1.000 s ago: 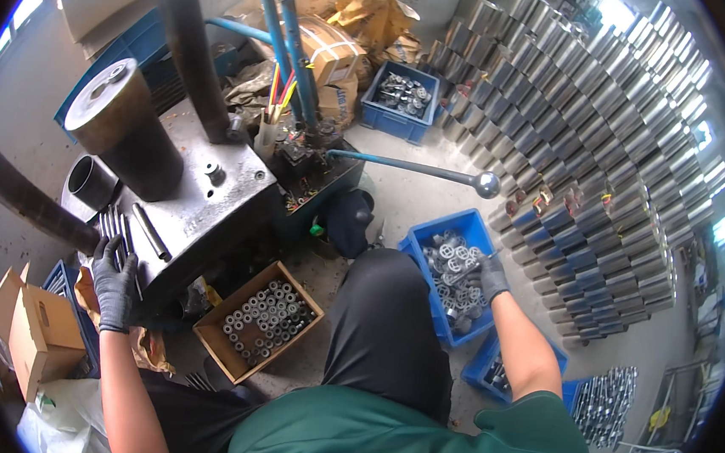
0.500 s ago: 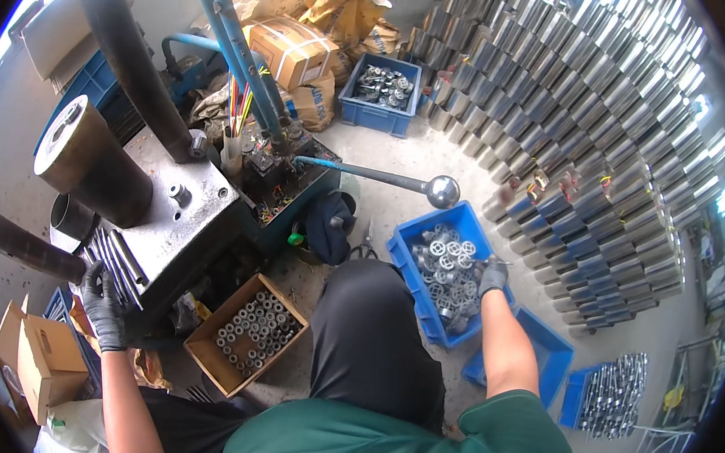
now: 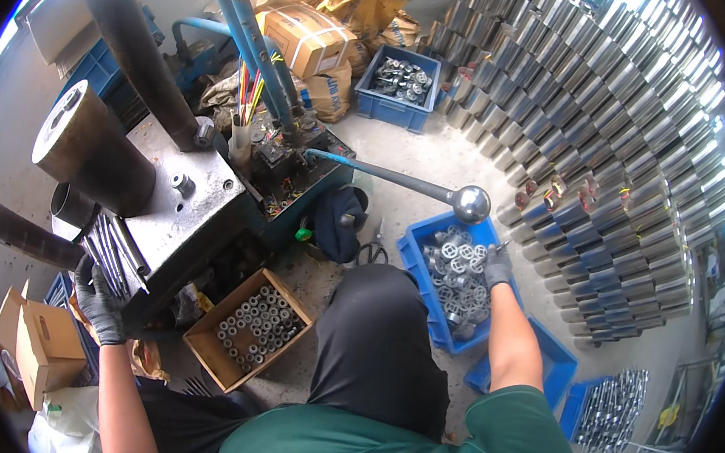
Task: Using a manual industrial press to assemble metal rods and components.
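Note:
My left hand (image 3: 99, 301), in a dark grey glove, is at the near corner of the press table. Its fingers are stretched out and slightly apart, beside a bunch of dark metal rods (image 3: 112, 251). On the right, my gloved right hand (image 3: 498, 268) is closed at the right rim of a blue bin (image 3: 422, 292). A small, thin metallic piece shows at its fingertips, too small to name. Silvery round, spoked metal parts (image 3: 464, 277) fill the bin.
A steel-ball lever (image 3: 471, 204) reaches over the bin's far edge from the press table (image 3: 203, 201). A cardboard box of small metal rings (image 3: 200, 346) stands left of my knee. Stacked metal tubes (image 3: 584, 218) form a wall at right; another blue bin (image 3: 560, 361) lies below.
The view has shifted slightly, so most of the scene sits farther right. My right hand stays at the bin's right rim, and the thin piece at its fingertips now points more upward.

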Demonstrator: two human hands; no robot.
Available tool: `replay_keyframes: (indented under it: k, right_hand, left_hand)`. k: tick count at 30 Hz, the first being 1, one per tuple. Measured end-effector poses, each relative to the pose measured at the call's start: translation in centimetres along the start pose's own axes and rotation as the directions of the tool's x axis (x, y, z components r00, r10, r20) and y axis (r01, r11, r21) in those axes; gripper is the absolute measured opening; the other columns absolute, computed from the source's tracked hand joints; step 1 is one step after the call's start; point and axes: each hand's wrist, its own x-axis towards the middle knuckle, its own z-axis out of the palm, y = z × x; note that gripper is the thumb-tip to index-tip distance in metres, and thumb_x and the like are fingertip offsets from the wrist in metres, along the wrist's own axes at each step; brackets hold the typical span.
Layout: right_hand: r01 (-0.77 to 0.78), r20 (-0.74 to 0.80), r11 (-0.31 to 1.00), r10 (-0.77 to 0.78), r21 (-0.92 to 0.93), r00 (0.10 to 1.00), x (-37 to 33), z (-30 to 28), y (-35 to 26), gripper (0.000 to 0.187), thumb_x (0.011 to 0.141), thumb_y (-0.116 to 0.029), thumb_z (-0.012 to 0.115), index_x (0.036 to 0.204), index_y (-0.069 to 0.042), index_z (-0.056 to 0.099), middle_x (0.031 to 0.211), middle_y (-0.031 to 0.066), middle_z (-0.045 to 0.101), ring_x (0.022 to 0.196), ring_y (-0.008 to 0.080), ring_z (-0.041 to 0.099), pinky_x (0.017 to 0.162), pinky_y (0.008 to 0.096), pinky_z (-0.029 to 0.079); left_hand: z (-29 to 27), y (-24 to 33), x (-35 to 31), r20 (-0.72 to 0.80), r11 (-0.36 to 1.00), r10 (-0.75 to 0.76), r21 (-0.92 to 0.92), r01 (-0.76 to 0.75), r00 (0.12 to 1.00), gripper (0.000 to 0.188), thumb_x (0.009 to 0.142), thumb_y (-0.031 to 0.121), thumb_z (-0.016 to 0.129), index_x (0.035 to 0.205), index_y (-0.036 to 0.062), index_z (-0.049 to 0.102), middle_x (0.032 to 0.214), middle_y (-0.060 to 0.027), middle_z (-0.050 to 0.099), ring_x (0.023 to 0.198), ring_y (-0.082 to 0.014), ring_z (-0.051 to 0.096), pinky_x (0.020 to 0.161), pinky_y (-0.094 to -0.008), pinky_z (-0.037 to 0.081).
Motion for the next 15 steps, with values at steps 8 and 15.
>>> replay_keyframes:
  k: [8, 15]
  right_hand:
    - [0.098, 0.100, 0.980, -0.081, -0.176, 0.992, -2.8, -0.6, -3.9, 0.052, 0.099, -0.050, 0.061, 0.125, -0.006, 0.070, 0.120, 0.0249, 0.073, 0.114, 0.0441, 0.068, 0.096, 0.0499, 0.052]
    - [-0.249, 0.048, 0.885, 0.291, -0.394, 0.956, -2.8, 0.3, -4.9, 0.075, 0.092, -0.071, 0.051, 0.123, -0.006, 0.075, 0.127, 0.0272, 0.070, 0.124, 0.0438, 0.065, 0.103, 0.0524, 0.051]
  left_hand:
    - [-0.3, 1.4, -0.4, -0.038, 1.000, -0.013, -0.007, 0.012, 0.999, 0.034, 0.108, 0.019, 0.063, 0.136, -0.0015, 0.062, 0.132, -0.0093, 0.068, 0.120, -0.0187, 0.061, 0.108, -0.0325, 0.045]
    - [0.6, 1.8, -0.6, -0.035, 1.000, 0.008, -0.004, -0.008, 0.999, 0.030, 0.108, 0.019, 0.062, 0.133, 0.0023, 0.064, 0.122, -0.0030, 0.067, 0.110, -0.0127, 0.060, 0.100, -0.0285, 0.047]
